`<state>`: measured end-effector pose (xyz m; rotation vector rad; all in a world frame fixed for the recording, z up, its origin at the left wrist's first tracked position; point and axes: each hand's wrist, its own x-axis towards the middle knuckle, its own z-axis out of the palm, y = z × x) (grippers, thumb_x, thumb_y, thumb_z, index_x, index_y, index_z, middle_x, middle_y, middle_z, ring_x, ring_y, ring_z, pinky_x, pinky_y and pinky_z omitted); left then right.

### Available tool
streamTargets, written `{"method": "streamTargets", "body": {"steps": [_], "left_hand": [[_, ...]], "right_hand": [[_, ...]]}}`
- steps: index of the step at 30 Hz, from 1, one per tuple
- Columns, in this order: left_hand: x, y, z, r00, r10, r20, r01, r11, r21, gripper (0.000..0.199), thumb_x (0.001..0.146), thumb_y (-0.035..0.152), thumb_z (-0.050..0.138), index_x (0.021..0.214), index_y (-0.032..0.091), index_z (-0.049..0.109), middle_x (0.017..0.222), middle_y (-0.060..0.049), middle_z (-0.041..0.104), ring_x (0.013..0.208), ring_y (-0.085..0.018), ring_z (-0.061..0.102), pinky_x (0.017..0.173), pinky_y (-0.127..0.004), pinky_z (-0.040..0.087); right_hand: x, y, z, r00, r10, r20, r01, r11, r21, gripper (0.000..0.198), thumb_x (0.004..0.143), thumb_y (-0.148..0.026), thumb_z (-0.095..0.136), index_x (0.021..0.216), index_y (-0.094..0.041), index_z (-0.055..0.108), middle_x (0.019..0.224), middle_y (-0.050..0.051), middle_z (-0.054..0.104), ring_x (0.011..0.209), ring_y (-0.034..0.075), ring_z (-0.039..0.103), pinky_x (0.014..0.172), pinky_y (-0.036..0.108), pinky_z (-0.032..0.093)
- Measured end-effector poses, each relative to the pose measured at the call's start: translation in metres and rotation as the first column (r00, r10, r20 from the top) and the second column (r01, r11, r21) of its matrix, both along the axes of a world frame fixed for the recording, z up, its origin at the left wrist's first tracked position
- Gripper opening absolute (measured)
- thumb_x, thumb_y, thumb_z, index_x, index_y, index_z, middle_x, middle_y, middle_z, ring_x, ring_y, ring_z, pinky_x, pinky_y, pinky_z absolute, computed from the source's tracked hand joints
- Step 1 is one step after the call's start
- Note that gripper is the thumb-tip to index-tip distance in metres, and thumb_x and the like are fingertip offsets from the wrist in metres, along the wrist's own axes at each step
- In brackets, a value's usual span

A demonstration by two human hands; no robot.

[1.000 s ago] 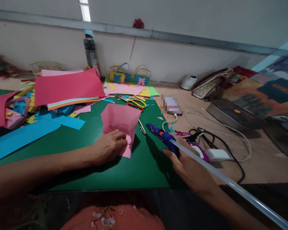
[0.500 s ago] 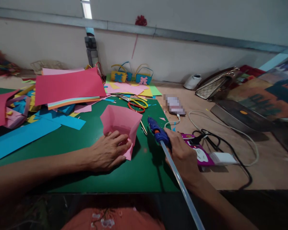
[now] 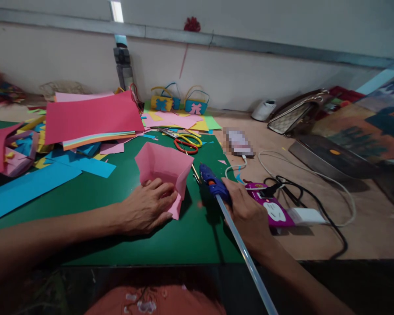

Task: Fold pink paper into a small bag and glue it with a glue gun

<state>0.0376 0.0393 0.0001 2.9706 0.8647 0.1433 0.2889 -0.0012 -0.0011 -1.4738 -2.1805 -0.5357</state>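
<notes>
My left hand (image 3: 150, 204) rests on the near side of a folded pink paper (image 3: 166, 165), its fingers curled over the flap and pressing it. The paper stands up in an open, bag-like shape, and my hand hides part of its base. In my right hand (image 3: 248, 212) is a blue glue gun (image 3: 213, 181), gripped just right of the paper, its nozzle pointing away and to the left. A long clear glue stick (image 3: 244, 253) sticks out of its back. The nozzle and the paper are apart.
Scissors with red and yellow handles (image 3: 188, 143) lie behind the paper on the green mat (image 3: 95, 223). Coloured sheets (image 3: 95, 116) and blue strips (image 3: 33, 188) are at left. Small paper bags (image 3: 196, 106) stand behind. A purple power strip (image 3: 272, 210), cables and a phone (image 3: 239, 143) are at right.
The glue gun in my right hand has shifted slightly left and away from me. My left hand keeps its place on the pink paper. The camera view has moved a little.
</notes>
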Motion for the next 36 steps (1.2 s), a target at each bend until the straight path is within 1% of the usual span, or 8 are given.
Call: {"method": "streamTargets", "body": {"steps": [4, 8, 15, 18, 21, 26, 31, 36], "left_hand": [[0.008, 0.006, 0.004, 1.0, -0.001, -0.017, 0.001, 1.0, -0.014, 0.035, 0.092, 0.037, 0.027, 0.101, 0.018, 0.054, 0.093, -0.008, 0.05, 0.08, -0.021, 0.043, 0.066, -0.034, 0.038], [0.016, 0.012, 0.007, 1.0, -0.009, -0.016, 0.008, 0.999, -0.051, 0.039, 0.092, 0.034, 0.023, 0.09, 0.018, 0.059, 0.08, -0.007, 0.05, 0.071, -0.019, 0.047, 0.066, -0.035, 0.039], [0.025, 0.015, 0.003, 0.996, 0.034, -0.088, -0.036, 0.999, -0.024, 0.044, 0.092, 0.031, 0.024, 0.075, 0.015, 0.061, 0.066, -0.006, 0.049, 0.063, -0.019, 0.05, 0.055, -0.031, 0.039], [0.027, 0.015, 0.003, 0.995, 0.057, -0.079, -0.056, 0.998, 0.009, 0.041, 0.092, 0.032, 0.026, 0.078, 0.015, 0.061, 0.071, -0.007, 0.051, 0.066, -0.02, 0.052, 0.054, -0.03, 0.039], [0.028, 0.015, 0.003, 0.996, 0.056, -0.069, -0.056, 0.998, 0.003, 0.04, 0.092, 0.031, 0.027, 0.078, 0.016, 0.061, 0.071, -0.007, 0.051, 0.066, -0.019, 0.053, 0.052, -0.028, 0.038], [0.028, 0.016, 0.002, 0.998, 0.045, -0.047, -0.045, 0.999, 0.0, 0.039, 0.091, 0.032, 0.028, 0.08, 0.015, 0.061, 0.071, -0.007, 0.052, 0.068, -0.02, 0.053, 0.054, -0.029, 0.039], [0.028, 0.016, 0.001, 0.997, 0.046, -0.06, -0.047, 0.999, -0.004, 0.041, 0.092, 0.033, 0.024, 0.085, 0.016, 0.061, 0.083, -0.009, 0.055, 0.075, -0.022, 0.054, 0.057, -0.032, 0.041], [0.025, 0.014, 0.002, 0.995, 0.052, -0.082, -0.054, 0.998, -0.027, 0.04, 0.093, 0.033, 0.022, 0.089, 0.017, 0.059, 0.091, -0.009, 0.053, 0.081, -0.022, 0.052, 0.067, -0.035, 0.043]], "right_hand": [[0.0, -0.001, 0.001, 0.999, 0.028, -0.016, -0.028, 1.0, 0.007, 0.038, 0.084, -0.013, 0.038, 0.121, -0.01, 0.043, 0.105, 0.015, 0.061, 0.096, 0.024, 0.06, 0.07, 0.032, 0.053], [0.001, -0.003, 0.001, 1.0, -0.002, -0.011, 0.002, 1.0, -0.006, 0.041, 0.084, -0.014, 0.041, 0.124, -0.013, 0.041, 0.109, 0.014, 0.06, 0.1, 0.024, 0.058, 0.075, 0.033, 0.051], [0.002, -0.006, -0.001, 0.979, -0.129, 0.156, 0.122, 0.991, 0.056, 0.046, 0.078, -0.004, 0.042, 0.123, -0.011, 0.047, 0.111, 0.013, 0.06, 0.095, 0.023, 0.058, 0.067, 0.029, 0.049], [0.003, -0.007, 0.001, 0.958, -0.17, 0.231, 0.154, 0.984, 0.086, 0.044, 0.081, -0.004, 0.039, 0.123, -0.012, 0.05, 0.111, 0.013, 0.061, 0.09, 0.023, 0.058, 0.066, 0.031, 0.047], [0.003, -0.008, 0.006, 0.937, -0.175, 0.301, 0.15, 0.983, 0.107, 0.041, 0.084, -0.005, 0.038, 0.122, -0.011, 0.052, 0.109, 0.015, 0.062, 0.086, 0.024, 0.058, 0.069, 0.033, 0.045], [0.006, -0.004, 0.017, 0.884, -0.161, 0.438, 0.139, 0.987, 0.083, 0.038, 0.086, -0.008, 0.036, 0.12, -0.011, 0.054, 0.107, 0.016, 0.062, 0.084, 0.025, 0.056, 0.071, 0.039, 0.042], [0.01, 0.004, 0.016, 0.862, -0.135, 0.488, 0.12, 0.991, 0.063, 0.038, 0.085, -0.005, 0.036, 0.118, -0.01, 0.054, 0.108, 0.017, 0.062, 0.094, 0.029, 0.054, 0.087, 0.054, 0.034], [0.01, 0.006, 0.01, 0.853, -0.134, 0.505, 0.127, 0.991, 0.049, 0.04, 0.085, -0.002, 0.033, 0.118, -0.008, 0.053, 0.102, 0.017, 0.062, 0.1, 0.03, 0.053, 0.091, 0.057, 0.031]]}}
